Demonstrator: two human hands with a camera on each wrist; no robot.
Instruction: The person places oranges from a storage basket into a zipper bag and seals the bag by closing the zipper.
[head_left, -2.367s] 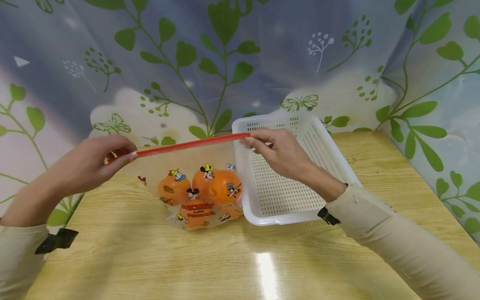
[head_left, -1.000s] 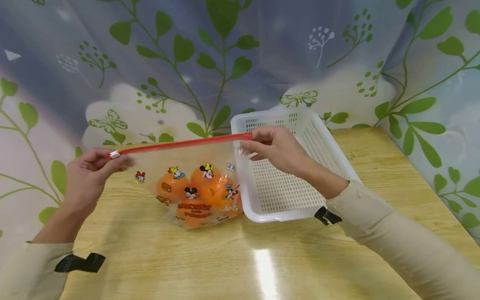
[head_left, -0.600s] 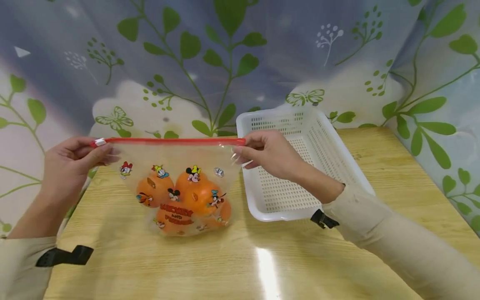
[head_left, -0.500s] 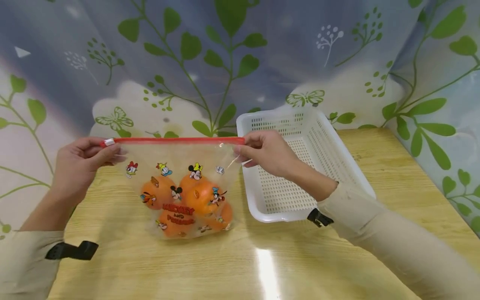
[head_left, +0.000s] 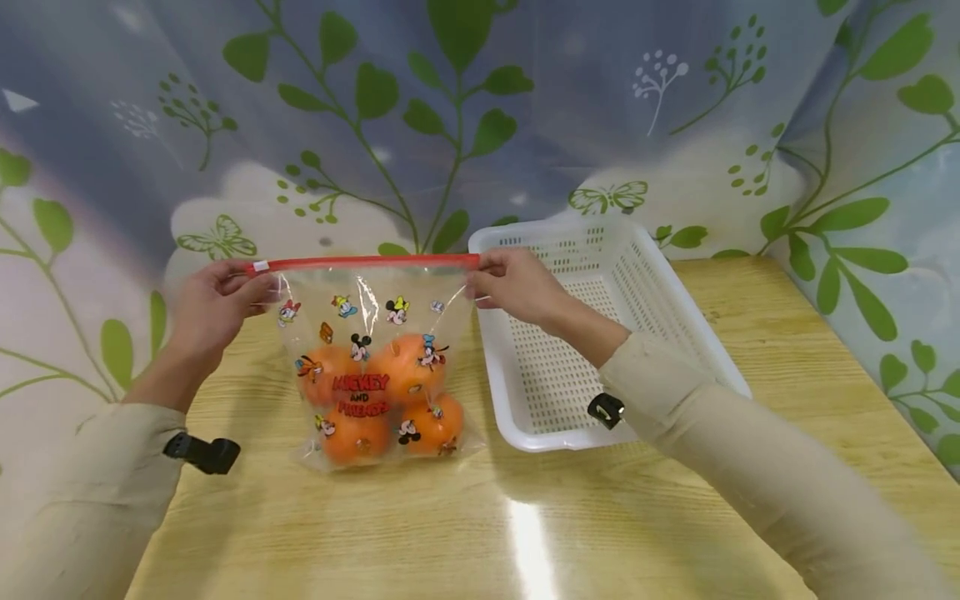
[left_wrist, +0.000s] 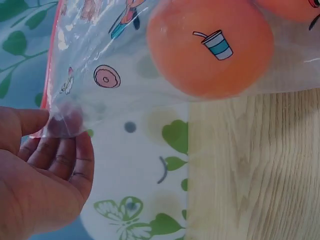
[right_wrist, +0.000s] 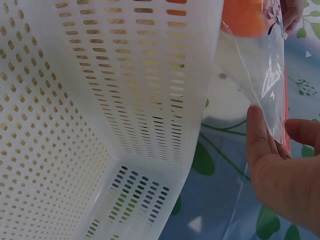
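Note:
A clear zip bag point(head_left: 360, 321) printed with cartoon characters hangs upright between my hands in the head view. Inside lie several oranges point(head_left: 408, 367), low in the bag. Along its top runs a red zip strip point(head_left: 367, 262), with a white slider point(head_left: 260, 266) at the left end. My left hand point(head_left: 213, 304) pinches the upper left corner beside the slider; thumb and fingers show on the film in the left wrist view. My right hand point(head_left: 517, 283) pinches the upper right corner, and the right wrist view shows its thumb and fingers on either side of that edge.
A white perforated plastic basket point(head_left: 517, 417) stands right of the bag, under my right forearm, with nothing in it. The wooden table point(head_left: 420, 533) meets a leaf-patterned cloth point(head_left: 525, 142) behind. Black straps point(head_left: 201, 452) sit on both wrists.
The bag has straightened and faces me squarely, its oranges spread lower. Over the last half second my left hand has moved right and slightly up; my right hand has shifted slightly left.

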